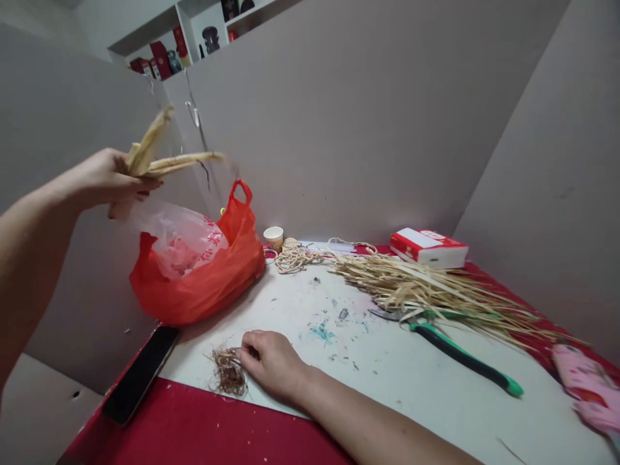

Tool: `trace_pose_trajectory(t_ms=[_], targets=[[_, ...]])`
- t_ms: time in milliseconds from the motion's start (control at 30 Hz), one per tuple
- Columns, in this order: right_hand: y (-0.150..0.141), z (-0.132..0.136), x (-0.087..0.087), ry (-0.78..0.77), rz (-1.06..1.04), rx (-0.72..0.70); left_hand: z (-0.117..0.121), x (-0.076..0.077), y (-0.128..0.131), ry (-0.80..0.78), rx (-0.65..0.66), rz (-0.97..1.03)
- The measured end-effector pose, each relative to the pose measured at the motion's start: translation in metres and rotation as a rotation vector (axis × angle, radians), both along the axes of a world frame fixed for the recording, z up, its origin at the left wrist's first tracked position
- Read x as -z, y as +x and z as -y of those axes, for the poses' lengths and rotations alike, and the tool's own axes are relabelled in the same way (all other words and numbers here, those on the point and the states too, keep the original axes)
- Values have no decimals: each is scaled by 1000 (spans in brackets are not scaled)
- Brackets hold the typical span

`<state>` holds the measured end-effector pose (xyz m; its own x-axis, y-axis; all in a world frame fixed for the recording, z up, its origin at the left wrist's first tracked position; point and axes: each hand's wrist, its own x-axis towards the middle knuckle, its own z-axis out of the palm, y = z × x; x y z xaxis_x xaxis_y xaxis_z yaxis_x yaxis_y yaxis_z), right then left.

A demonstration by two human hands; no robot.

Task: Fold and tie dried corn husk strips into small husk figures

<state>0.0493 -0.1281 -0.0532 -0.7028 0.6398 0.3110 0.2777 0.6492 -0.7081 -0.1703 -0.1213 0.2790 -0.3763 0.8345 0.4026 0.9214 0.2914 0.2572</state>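
Observation:
My left hand (112, 182) is raised above the red plastic bag (203, 278), fingers closed round a few dry tan husk strips (165, 155) that stick out up and to the right. My right hand (271, 361) rests on the white board (387, 381), its fingers curled and pinching at a small tangle of brown fibres (228, 371) near the board's front left corner.
A black phone (140, 373) lies on the red cloth by the bag. A heap of straw strips (431, 290), green-handled shears (460, 352), coiled twine (293, 255), a paper cup (274, 237) and a red-white box (429, 247) sit further back. Pink cloth (588, 387) is at right.

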Motion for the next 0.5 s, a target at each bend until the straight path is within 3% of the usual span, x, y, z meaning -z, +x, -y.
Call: trace_pose_trajectory(t_ms=[133, 267, 400, 500], targets=[[-1, 1, 0, -82, -78, 17, 7, -8, 13, 233, 124, -40], [-3, 1, -10, -257, -373, 41, 6, 5, 30, 365, 262, 74], [8, -9, -43, -500, -804, 169, 1, 32, 66, 208, 473, 337], [31, -26, -74, -508, -1086, 286, -5, 61, 102, -58, 575, 409]])
